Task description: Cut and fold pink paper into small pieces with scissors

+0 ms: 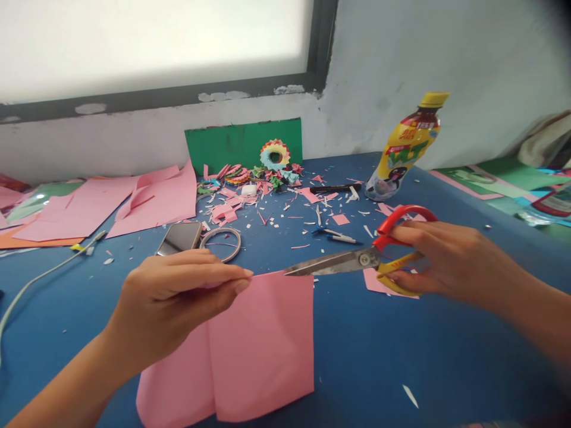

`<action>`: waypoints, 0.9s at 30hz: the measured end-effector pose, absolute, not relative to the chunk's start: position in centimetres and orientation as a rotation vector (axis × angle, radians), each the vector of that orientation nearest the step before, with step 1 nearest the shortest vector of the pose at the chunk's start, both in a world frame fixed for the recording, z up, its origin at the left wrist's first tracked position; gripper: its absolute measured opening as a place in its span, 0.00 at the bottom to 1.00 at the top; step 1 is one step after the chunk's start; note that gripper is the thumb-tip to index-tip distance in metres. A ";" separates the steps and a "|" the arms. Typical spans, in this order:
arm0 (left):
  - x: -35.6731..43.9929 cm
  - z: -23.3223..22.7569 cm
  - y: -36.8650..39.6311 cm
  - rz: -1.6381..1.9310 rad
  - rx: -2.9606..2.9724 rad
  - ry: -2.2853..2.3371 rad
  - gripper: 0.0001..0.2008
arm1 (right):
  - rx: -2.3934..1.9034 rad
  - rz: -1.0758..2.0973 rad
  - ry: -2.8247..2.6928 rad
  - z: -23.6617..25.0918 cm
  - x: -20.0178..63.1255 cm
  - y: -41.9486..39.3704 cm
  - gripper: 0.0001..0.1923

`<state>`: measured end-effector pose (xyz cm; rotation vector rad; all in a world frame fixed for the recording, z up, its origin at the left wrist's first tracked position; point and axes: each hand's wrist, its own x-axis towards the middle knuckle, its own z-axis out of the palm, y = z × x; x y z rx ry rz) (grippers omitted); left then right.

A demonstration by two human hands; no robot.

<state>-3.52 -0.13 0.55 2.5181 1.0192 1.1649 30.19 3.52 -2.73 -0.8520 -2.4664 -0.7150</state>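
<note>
Your left hand [178, 297] pinches the folded pink paper [250, 351] taut by its top edge; your right hand [437, 255] grips nearly closed scissors [357, 260] at that edge.

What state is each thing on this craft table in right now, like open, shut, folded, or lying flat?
scissors: blades shut, held by right hand
pink sheet: folded, top edge pinched by left hand
bottle: capped, leaning in this view
phone: lying flat, screen dark
tape ring: lying flat
black pen: lying flat
paper wreath: propped against green card
</note>
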 end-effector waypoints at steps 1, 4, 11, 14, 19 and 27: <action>-3.5 0.5 -0.1 1.168 2.517 1.013 0.08 | -0.857 -0.712 -2.470 -2.7 30.1 3.5 0.14; -3.4 0.4 -0.2 1.167 2.503 0.997 0.09 | -0.852 -0.717 -2.471 -2.8 30.1 3.5 0.14; -3.5 0.6 -0.8 1.118 2.543 0.993 0.08 | -0.828 -0.648 -2.484 -2.9 29.8 3.6 0.13; -3.5 0.6 -0.7 1.107 2.564 0.956 0.08 | -0.796 -0.626 -2.513 -2.7 29.8 3.6 0.12; -3.3 0.6 -0.6 1.128 2.577 0.933 0.07 | -0.748 -0.626 -2.548 -2.7 30.3 3.7 0.13; -3.4 0.4 -0.8 1.157 2.583 0.955 0.08 | -0.714 -0.680 -2.514 -2.5 29.9 3.5 0.12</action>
